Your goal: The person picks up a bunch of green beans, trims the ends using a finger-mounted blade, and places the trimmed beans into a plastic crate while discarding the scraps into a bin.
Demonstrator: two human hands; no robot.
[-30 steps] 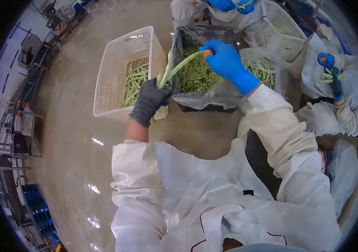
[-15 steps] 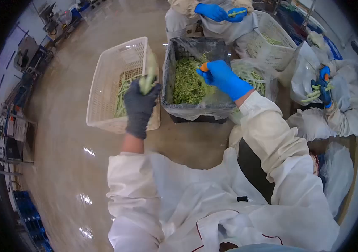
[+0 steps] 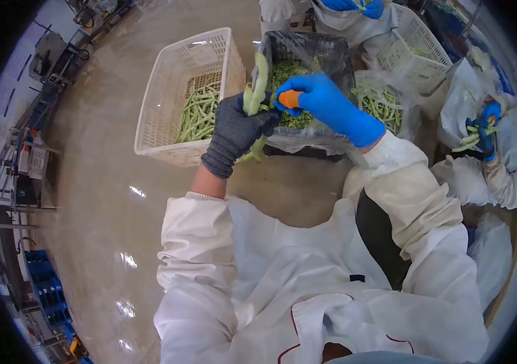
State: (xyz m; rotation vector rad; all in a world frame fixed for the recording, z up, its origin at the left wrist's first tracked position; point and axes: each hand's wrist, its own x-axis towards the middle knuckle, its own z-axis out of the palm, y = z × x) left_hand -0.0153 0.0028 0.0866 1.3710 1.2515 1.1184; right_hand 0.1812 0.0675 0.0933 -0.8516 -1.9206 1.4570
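Note:
My left hand (image 3: 234, 128), in a dark grey knit glove, is closed around several long green bean pods (image 3: 257, 85). They stick out above and below the fist. My right hand (image 3: 336, 110) wears a blue glove and grips a small tool with an orange handle (image 3: 290, 99); its working end is hidden between the hands. The tool is at the beans, close to the left fingers. Behind both hands stands a black crate (image 3: 307, 43) lined with clear plastic, holding chopped green trimmings (image 3: 292, 73).
At left, a white crate (image 3: 154, 118) holds green beans (image 3: 201, 112). Right of the black crate, a clear plastic bag (image 3: 411, 112) contains more beans. Two co-workers with blue gloves (image 3: 487, 130) handle beans at the back and right. Another white crate (image 3: 413, 57) stands behind.
My left hand has moved right with the beans and now meets my right hand and the orange-handled tool. The view has shifted, so the crates appear higher and farther right.

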